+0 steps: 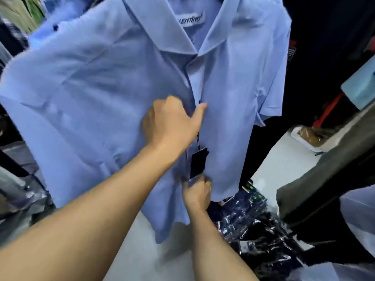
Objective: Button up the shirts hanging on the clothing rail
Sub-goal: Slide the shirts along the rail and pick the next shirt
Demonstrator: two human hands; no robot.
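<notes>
Both hands work 1 light blue shirt [105, 82]: my left hand [170, 120] pinches its placket mid-chest, my right hand [195, 192] grips the hem below; upper placket looks closed, lower buttons remain

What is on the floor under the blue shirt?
Below the blue shirt, by its hem, lies a heap of dark clothes in shiny plastic bags on the pale floor. The shirt and both arms cover whatever is directly beneath.

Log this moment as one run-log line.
stage: buttoning | left hand: grips placket mid-chest | right hand: grips front near hem | light blue shirt: hanging, collar open | dark tag: dangling between hands
</notes>
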